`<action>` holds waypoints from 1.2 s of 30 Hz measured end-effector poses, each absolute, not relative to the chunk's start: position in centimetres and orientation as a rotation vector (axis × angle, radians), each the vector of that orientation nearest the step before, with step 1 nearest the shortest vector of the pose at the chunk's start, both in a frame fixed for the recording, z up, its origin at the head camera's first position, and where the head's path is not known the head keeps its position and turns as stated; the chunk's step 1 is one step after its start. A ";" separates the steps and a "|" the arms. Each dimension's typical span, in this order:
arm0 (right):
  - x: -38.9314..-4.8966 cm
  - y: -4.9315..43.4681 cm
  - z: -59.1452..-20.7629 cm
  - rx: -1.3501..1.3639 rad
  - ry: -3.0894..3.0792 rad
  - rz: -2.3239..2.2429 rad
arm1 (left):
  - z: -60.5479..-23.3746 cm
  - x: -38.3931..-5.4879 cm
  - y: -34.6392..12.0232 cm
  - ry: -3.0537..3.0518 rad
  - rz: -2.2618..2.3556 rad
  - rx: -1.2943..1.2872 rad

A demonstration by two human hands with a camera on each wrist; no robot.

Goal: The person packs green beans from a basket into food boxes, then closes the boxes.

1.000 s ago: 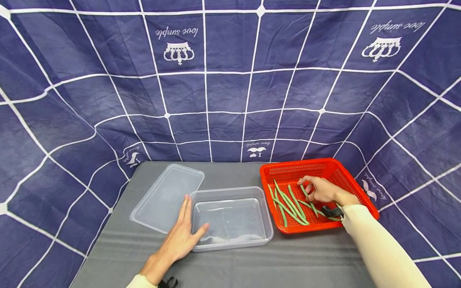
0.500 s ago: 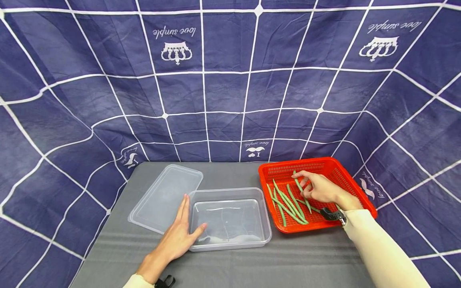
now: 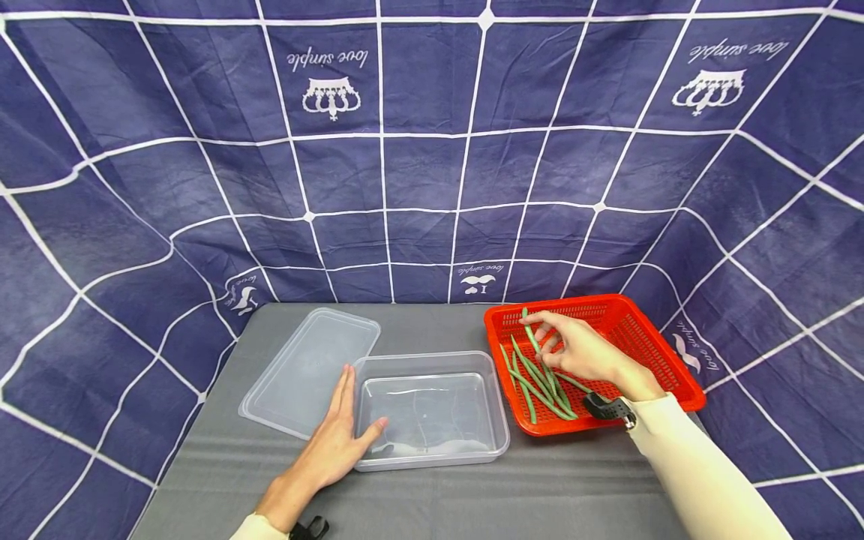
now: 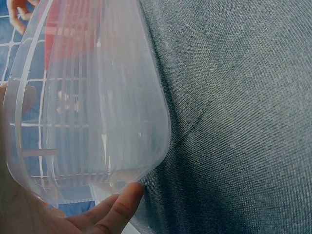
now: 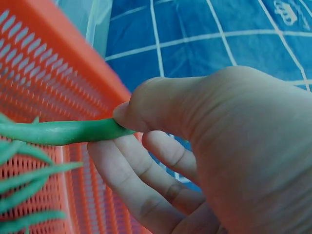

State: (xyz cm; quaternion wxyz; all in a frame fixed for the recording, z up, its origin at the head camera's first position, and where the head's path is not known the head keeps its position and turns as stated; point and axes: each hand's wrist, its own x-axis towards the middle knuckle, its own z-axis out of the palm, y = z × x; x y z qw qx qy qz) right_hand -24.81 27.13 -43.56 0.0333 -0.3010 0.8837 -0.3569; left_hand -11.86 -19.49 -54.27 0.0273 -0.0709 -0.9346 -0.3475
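My right hand [image 3: 574, 349] pinches a green bean [image 3: 530, 330] between thumb and fingers, over the left part of the red basket [image 3: 594, 301]. In the right wrist view the thumb presses the top of the bean [image 5: 63, 132] near its end, with fingers beneath. Several other green beans [image 3: 533, 386] lie on the basket floor. My left hand [image 3: 337, 442] rests at the left end of the clear plastic container [image 3: 432, 461], fingers straight along the outer wall and thumb reaching over the rim. The left wrist view shows fingertips [image 4: 129, 192] against the container's lower corner.
A clear rectangular lid [image 3: 310, 367] lies on the grey table cover [image 3: 432, 510] behind the left hand. The container stands close to the basket's left side. A blue cloth [image 3: 425, 172] with white lines hangs behind and along both sides.
The right hand has moved left within the basket, carrying the pinched green bean over the other beans. The left hand stays at the container's left end.
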 end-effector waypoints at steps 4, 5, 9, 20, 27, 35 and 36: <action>-24.4 25.5 -43.2 -0.978 2.717 -1.095 | -54.2 -11.8 -19.5 -2.882 -1.086 -0.219; -24.3 25.1 -43.1 -0.987 2.715 -1.091 | -54.2 -11.8 -19.5 -2.882 -1.086 -0.221; -23.9 23.3 -42.8 -1.031 2.708 -1.082 | -54.1 -11.7 -19.6 -2.883 -1.089 -0.229; -23.8 18.8 -43.0 -1.153 2.601 -1.092 | -54.4 -11.7 -19.6 -2.902 -1.104 -0.202; -23.9 16.3 -43.6 -1.171 2.553 -1.060 | -54.5 -11.6 -19.6 -2.897 -1.084 -0.206; -24.0 13.7 -43.9 -1.262 2.569 -0.943 | -54.5 -11.6 -19.6 -2.876 -1.092 -0.219; -24.1 13.4 -44.0 -1.278 2.575 -0.925 | -54.5 -11.6 -19.6 -2.874 -1.095 -0.220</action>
